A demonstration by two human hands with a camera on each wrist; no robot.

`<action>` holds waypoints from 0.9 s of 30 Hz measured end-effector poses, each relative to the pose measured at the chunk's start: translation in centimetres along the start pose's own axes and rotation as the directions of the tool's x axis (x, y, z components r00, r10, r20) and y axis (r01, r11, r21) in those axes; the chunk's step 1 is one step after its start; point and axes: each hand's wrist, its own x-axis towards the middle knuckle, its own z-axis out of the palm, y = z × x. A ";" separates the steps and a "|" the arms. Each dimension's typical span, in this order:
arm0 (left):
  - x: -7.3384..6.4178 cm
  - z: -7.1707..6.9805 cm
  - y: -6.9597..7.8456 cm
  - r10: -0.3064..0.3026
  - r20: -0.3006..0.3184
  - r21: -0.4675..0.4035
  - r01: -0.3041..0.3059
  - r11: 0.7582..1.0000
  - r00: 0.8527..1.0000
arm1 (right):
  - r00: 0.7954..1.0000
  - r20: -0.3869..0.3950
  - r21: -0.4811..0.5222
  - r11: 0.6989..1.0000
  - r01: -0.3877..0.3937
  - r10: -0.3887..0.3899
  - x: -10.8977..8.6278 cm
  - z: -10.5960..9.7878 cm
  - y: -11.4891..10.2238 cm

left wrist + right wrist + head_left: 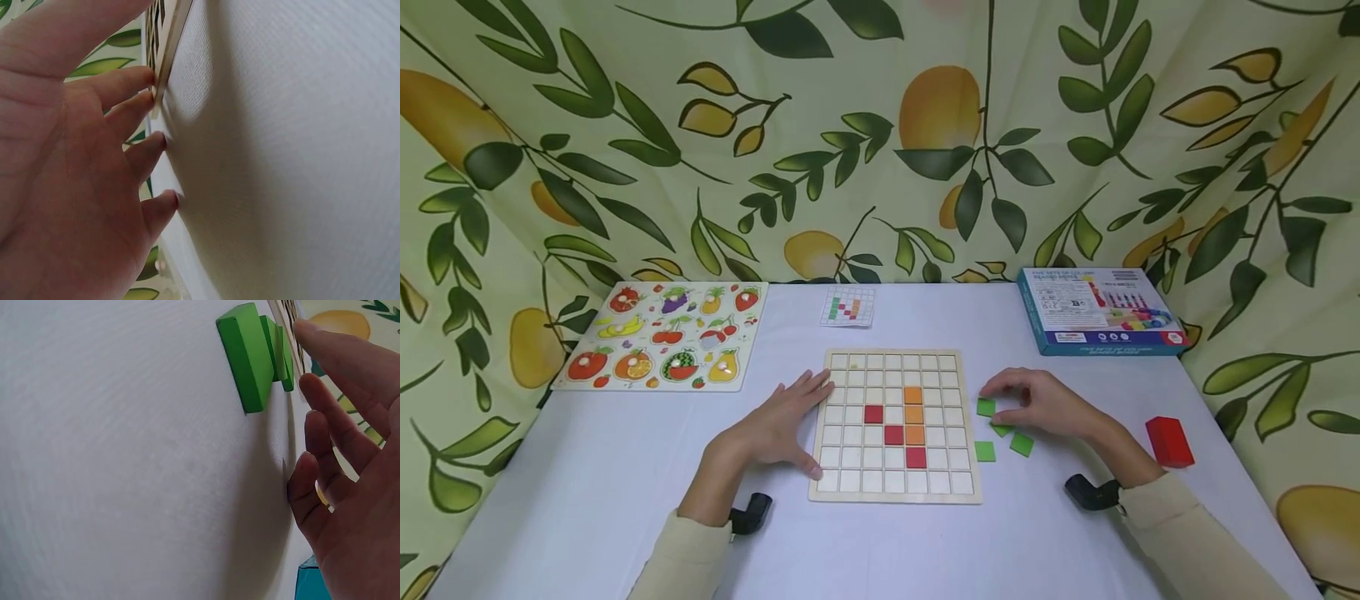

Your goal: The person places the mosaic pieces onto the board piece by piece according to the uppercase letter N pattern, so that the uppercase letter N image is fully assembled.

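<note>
Step in hand looks like picking up a green tile (986, 407): right hand (1045, 402) has thumb and index finger at opposite edges of it, just right of the board (895, 498). Can't tell if the pinch is closed; the other three green tiles (1021, 444) lie close by on the cloth. Left hand (775, 425) is spread along the board's left edge, thumb at the near corner, probably steadying it. Red tiles (893, 435) run diagonally on the board, orange tiles (913, 414) in a column; no green placed. Card (847, 307) behind the board has green on its left side, so I'd read green as the part left to do. Next move calls for a firm edge grip and a lift without nudging neighbouring tiles. View differences: head alone shows board colours and card. Right wrist shows tile thickness and the loosely bent outer fingers, but not the thumb, so it doesn't settle the pinch. Left wrist shows two fingertips at the board's edge, two more past its end by the cloth.
</note>
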 end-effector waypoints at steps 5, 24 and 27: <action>-0.2 0.0 0.0 -0.011 0.000 0.007 0.011 1.000 1.000 | 1.000 0.019 0.019 1.000 -0.003 0.003 0.2 0.3 0.0; -0.1 0.0 0.0 -0.002 -0.005 0.010 0.003 1.000 1.000 | 0.998 0.044 -0.004 0.999 -0.039 0.039 0.3 0.4 -0.4; -0.1 -0.1 0.1 -0.003 -0.004 0.010 0.003 1.000 1.000 | 0.998 0.043 -0.009 0.999 -0.039 0.040 0.3 0.3 -0.5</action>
